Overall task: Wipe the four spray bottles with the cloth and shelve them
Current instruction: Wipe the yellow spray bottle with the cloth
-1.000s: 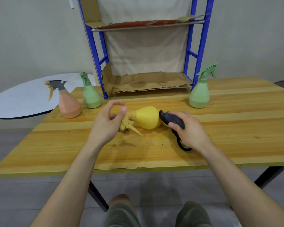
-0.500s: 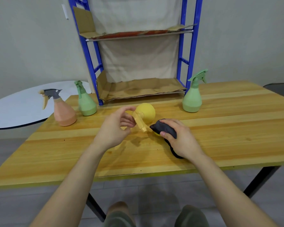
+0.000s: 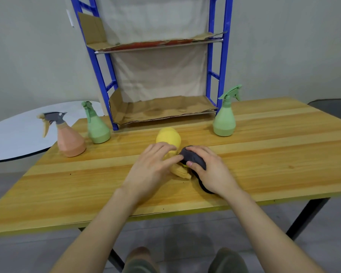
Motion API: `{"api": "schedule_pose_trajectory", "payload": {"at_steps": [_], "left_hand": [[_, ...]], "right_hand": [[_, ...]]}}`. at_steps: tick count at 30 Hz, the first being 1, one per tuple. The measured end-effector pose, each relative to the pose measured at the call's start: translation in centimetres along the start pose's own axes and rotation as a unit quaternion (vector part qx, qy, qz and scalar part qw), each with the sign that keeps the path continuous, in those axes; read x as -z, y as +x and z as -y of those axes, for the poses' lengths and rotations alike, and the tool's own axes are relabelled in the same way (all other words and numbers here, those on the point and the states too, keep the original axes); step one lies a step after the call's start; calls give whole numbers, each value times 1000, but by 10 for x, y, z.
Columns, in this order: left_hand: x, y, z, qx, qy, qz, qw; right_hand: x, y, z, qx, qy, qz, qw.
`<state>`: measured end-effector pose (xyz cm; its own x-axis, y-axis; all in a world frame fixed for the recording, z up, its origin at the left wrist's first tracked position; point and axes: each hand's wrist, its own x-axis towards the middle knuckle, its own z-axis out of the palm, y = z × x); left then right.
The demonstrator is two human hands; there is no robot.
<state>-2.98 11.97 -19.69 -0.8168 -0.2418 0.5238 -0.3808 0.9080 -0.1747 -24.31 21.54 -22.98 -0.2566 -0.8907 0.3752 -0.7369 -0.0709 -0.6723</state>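
Observation:
A yellow spray bottle (image 3: 168,137) lies on its side in the middle of the wooden table (image 3: 283,154), nozzle towards me. My left hand (image 3: 152,166) grips its neck. My right hand (image 3: 209,170) holds a dark grey cloth (image 3: 193,157) pressed against the bottle's head. An orange bottle (image 3: 70,139) with a grey trigger and a green bottle (image 3: 96,127) stand upright at the left. A second green bottle (image 3: 224,119) stands at the right, beside the blue shelf rack (image 3: 222,56).
The rack's two shelves are lined with cardboard (image 3: 161,109) and hold nothing. A white round table (image 3: 14,134) sits to the left behind the wooden one. My knees show below the table's front edge.
The yellow bottle has turned so its nozzle points towards me. My left hand closed round its neck, and my right hand brought the cloth up against its head.

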Motion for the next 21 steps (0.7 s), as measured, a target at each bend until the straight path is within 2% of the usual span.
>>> {"api": "schedule_pose_trajectory", "payload": {"at_steps": [2,5,7,9,11,14,16,18,19,21], "left_hand": [[-2,-6,4,34,-37,-46,998],[4,-9,17,148,-99,-93,980],[13,-9,25,243,-165,-131,947],[23,-10,33,341,-224,-175,896],[30,-13,45,400,-254,-202,857],[36,-17,46,410,-332,-192,827],[36,-14,34,397,-411,-179,801],[35,-14,27,394,-414,-175,802],[34,-18,27,401,-414,-178,797],[35,-27,34,421,-443,-196,767]], "right_hand": [[1,-1,-1,-5,10,-12,1000],[4,-3,-3,-15,37,-33,999],[7,-3,-5,-34,64,-51,996],[8,-3,-4,-56,80,-68,993],[7,-5,1,-65,89,-102,989],[-3,-7,30,2,61,-137,989],[-18,-2,60,79,11,-94,992],[-36,7,79,147,-50,-51,987],[-40,11,80,154,-50,-41,986],[-37,19,66,105,-1,-46,993]]}}
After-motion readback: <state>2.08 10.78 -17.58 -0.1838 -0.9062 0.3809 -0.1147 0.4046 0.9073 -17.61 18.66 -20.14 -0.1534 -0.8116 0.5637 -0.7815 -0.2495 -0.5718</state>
